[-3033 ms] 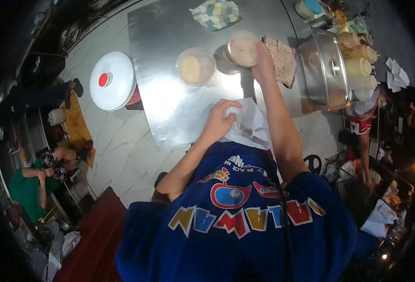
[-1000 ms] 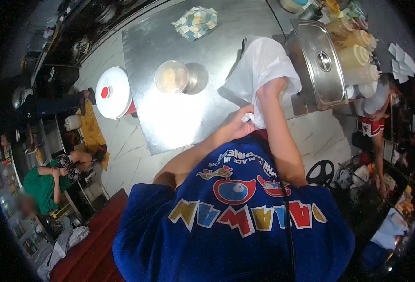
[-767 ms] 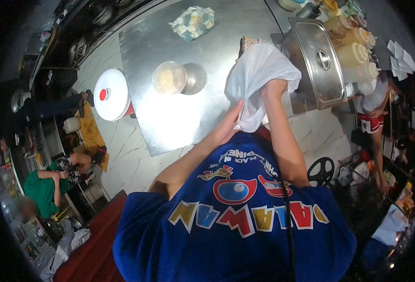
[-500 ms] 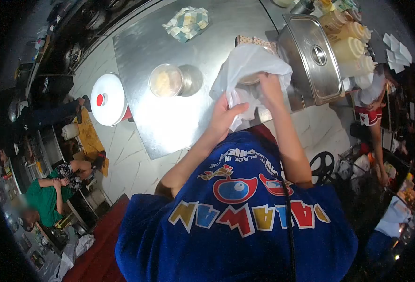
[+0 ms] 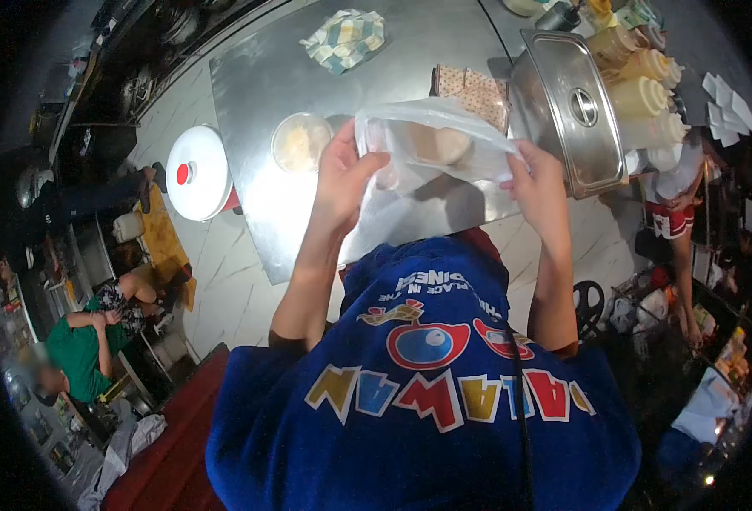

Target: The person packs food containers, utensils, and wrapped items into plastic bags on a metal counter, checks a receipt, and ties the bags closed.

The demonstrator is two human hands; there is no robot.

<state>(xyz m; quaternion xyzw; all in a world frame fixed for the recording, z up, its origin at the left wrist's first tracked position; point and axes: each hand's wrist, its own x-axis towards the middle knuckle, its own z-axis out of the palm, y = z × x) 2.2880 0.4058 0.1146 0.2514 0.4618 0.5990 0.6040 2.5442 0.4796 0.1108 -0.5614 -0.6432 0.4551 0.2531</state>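
A translucent white plastic bag is stretched wide between both hands above the steel table. My left hand pinches its left edge, thumb against the fingers. Its right edge is gripped by my right hand. Through the bag's mouth a round tub shows inside; its contents cannot be made out. Left of the bag stands a clear round container holding something pale. Just behind the bag lies a dotted pinkish pouch or cloth.
On the steel table lies a checkered cloth. A lidded steel pan and several squeeze bottles stand at the right. A white-lidded cooler is at the left. A person in green sits at the far left; others stand farther off.
My right hand has come out of the bag and moved right to its edge. My left hand has shifted left and up, and the bag's mouth is now spread wide.
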